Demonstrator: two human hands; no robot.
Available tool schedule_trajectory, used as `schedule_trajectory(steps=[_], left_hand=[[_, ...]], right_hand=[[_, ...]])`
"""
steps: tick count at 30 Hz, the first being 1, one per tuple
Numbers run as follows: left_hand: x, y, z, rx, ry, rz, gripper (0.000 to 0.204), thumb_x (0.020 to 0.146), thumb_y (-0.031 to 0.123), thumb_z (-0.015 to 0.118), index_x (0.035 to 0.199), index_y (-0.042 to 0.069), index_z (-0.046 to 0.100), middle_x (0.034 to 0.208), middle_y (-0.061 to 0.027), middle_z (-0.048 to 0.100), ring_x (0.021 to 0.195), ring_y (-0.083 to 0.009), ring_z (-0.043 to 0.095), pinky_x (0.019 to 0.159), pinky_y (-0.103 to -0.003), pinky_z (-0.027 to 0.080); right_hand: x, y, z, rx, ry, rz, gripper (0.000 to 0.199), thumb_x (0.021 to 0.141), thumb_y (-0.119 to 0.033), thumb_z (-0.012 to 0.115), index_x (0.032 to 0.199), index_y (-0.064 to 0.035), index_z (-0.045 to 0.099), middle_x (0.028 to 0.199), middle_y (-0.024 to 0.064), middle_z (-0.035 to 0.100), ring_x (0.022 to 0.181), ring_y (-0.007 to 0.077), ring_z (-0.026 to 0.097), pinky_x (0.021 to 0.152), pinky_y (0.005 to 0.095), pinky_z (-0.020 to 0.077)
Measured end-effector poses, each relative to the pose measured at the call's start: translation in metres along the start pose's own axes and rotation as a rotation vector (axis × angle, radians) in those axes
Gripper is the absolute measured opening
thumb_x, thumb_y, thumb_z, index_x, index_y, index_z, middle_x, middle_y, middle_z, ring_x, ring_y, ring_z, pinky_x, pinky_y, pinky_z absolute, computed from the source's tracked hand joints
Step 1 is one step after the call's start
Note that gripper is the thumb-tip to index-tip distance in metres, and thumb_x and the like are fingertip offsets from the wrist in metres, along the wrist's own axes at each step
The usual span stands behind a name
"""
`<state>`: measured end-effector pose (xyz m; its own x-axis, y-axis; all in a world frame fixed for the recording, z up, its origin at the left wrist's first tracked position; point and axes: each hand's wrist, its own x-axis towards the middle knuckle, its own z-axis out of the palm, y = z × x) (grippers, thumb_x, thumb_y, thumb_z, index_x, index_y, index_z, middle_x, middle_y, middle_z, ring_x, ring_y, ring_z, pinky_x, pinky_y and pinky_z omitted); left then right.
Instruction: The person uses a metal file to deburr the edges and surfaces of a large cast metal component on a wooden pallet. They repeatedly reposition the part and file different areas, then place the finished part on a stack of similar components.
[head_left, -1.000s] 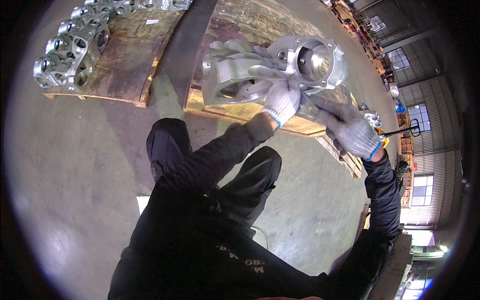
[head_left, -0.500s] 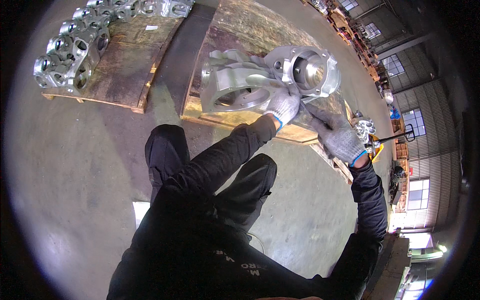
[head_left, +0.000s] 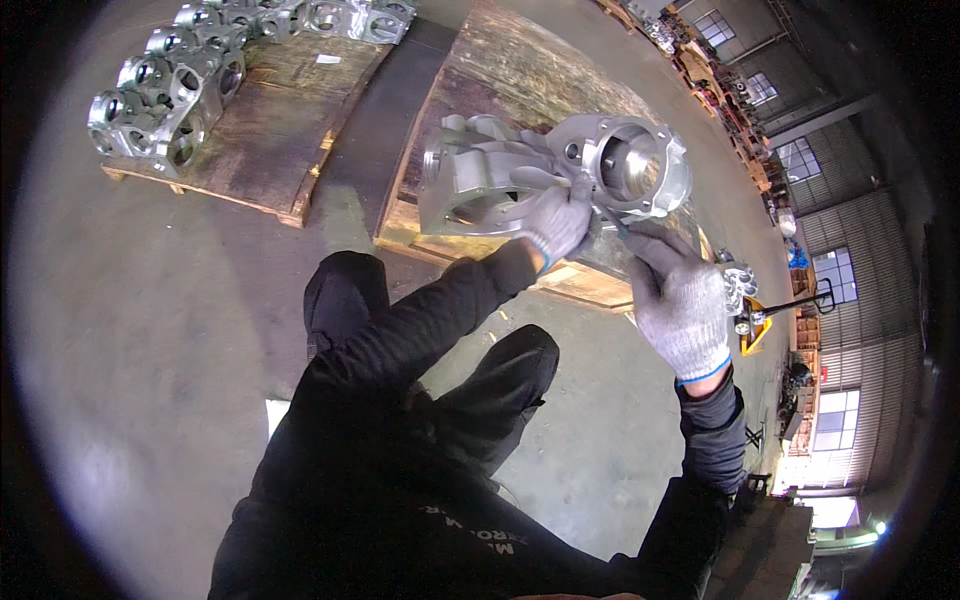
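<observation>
A large grey metal casting (head_left: 500, 180) with a round flanged opening (head_left: 640, 165) lies on a wooden pallet (head_left: 520, 80) in front of me. My left hand (head_left: 558, 220), in a grey knit glove, rests against the casting just below the flange. My right hand (head_left: 680, 300), also gloved, grips a thin tool (head_left: 612, 222) whose tip reaches the underside of the flange. My dark-clothed knees are below the pallet edge.
A second pallet (head_left: 270, 120) at the upper left carries a row of several similar silver castings (head_left: 165, 100). A dark strip of floor runs between the pallets. A yellow pallet jack (head_left: 760, 320) and more castings stand at the right, with warehouse windows behind.
The view has shifted slightly; my right hand has moved in closer under the flange with the tool. My left hand stays on the casting.
</observation>
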<state>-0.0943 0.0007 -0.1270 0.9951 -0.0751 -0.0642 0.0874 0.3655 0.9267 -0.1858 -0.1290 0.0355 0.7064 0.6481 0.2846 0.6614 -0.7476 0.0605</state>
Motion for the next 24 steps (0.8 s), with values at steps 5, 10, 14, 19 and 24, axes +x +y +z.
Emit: schedule_trajectory(steps=[5, 10, 14, 19, 24], left_hand=[[-0.065, 0.006, -0.037, 0.841, 0.287, 0.623, 0.035, 0.107, 0.037, 0.054, 0.097, 0.006, 0.067, 0.078, -0.0170, 0.068, 0.072, -0.0378, 0.068, 0.068, -0.048, 0.052], [-0.084, 0.037, -0.079, 1.133, 0.489, 1.045, 0.029, 0.085, 0.026, 0.080, 0.109, 0.014, 0.069, 0.113, -0.0080, 0.067, 0.099, -0.0308, 0.066, 0.087, -0.044, 0.051], [-0.066, 0.032, -0.108, 1.228, 0.481, 0.885, 0.049, 0.080, 0.029, 0.083, 0.125, 0.014, 0.069, 0.125, -0.0080, 0.065, 0.120, -0.0328, 0.061, 0.105, -0.046, 0.046], [-0.043, 0.008, -0.120, 1.252, 0.509, 0.944, 0.047, 0.078, 0.016, 0.075, 0.125, 0.016, 0.071, 0.123, -0.0070, 0.066, 0.117, -0.0300, 0.062, 0.103, -0.046, 0.047], [-0.034, -0.002, -0.121, 1.155, 0.572, 1.010, 0.050, 0.075, 0.003, 0.065, 0.122, 0.016, 0.073, 0.117, -0.0084, 0.067, 0.112, -0.0331, 0.062, 0.100, -0.047, 0.047]], right_hand=[[0.047, 0.013, 0.035, -0.006, 0.088, 0.009, 0.018, 0.092, -0.009, 0.064, 0.104, -0.0056, 0.077, 0.102, 0.0170, 0.075, 0.088, 0.0379, 0.074, 0.078, 0.0434, 0.0586], [0.096, 0.054, 0.082, -0.144, 0.048, 0.021, 0.018, 0.086, -0.021, 0.066, 0.086, -0.0083, 0.078, 0.082, 0.0199, 0.073, 0.079, 0.0399, 0.073, 0.073, 0.0497, 0.0578], [0.126, 0.038, 0.097, -0.218, -0.018, 0.092, 0.022, 0.084, -0.024, 0.065, 0.084, -0.0069, 0.078, 0.080, 0.0223, 0.073, 0.080, 0.0403, 0.074, 0.073, 0.0499, 0.0586], [0.163, 0.022, 0.078, -0.206, -0.201, 0.044, 0.026, 0.082, -0.021, 0.062, 0.086, -0.0017, 0.079, 0.089, 0.0263, 0.075, 0.086, 0.0427, 0.075, 0.079, 0.0475, 0.0612], [0.174, 0.018, 0.073, -0.241, -0.219, 0.037, 0.032, 0.085, -0.032, 0.067, 0.090, -0.0025, 0.080, 0.092, 0.0260, 0.075, 0.092, 0.0427, 0.075, 0.080, 0.0495, 0.0600]])
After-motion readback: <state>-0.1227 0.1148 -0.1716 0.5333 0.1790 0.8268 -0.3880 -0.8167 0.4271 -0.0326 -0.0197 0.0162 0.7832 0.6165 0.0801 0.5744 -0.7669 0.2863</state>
